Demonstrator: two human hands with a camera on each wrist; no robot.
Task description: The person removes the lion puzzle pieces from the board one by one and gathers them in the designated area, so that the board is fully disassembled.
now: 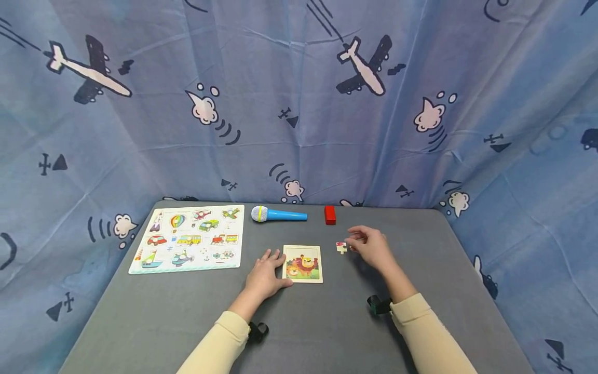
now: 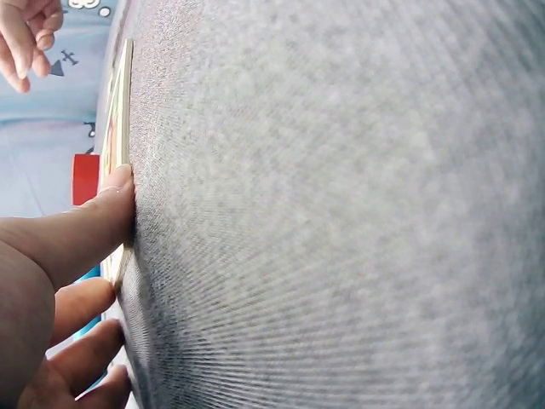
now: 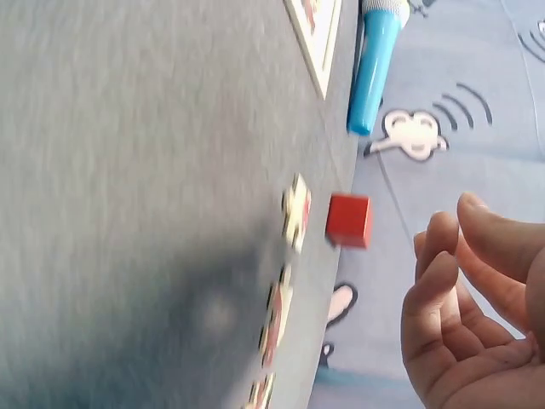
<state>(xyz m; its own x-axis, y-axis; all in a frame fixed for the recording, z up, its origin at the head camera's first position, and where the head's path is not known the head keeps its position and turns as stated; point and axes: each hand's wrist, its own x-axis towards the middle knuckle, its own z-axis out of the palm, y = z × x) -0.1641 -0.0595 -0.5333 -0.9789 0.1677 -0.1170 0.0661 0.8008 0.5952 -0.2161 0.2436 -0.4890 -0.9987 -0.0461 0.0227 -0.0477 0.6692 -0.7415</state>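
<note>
A small lion jigsaw puzzle (image 1: 302, 263) in a pale frame lies flat on the grey table. My left hand (image 1: 265, 277) holds it by the left side, thumb at the lower left corner and forefinger along the upper left edge. Above the table to the right, my right hand (image 1: 372, 248) hangs with its fingers bent; nothing shows between thumb and fingertips in the right wrist view. Beneath it lie loose puzzle pieces: one piece (image 1: 341, 248) just left of the fingers, a second piece (image 3: 275, 319) and a third (image 3: 260, 394) mostly hidden from the head view.
At the back stand a red block (image 1: 330, 215) and a blue toy microphone (image 1: 279, 214) lying on its side. A large vehicle picture board (image 1: 189, 239) covers the table's left part. Behind the table (image 1: 327, 332) hangs a blue curtain (image 1: 280, 67) with airplanes.
</note>
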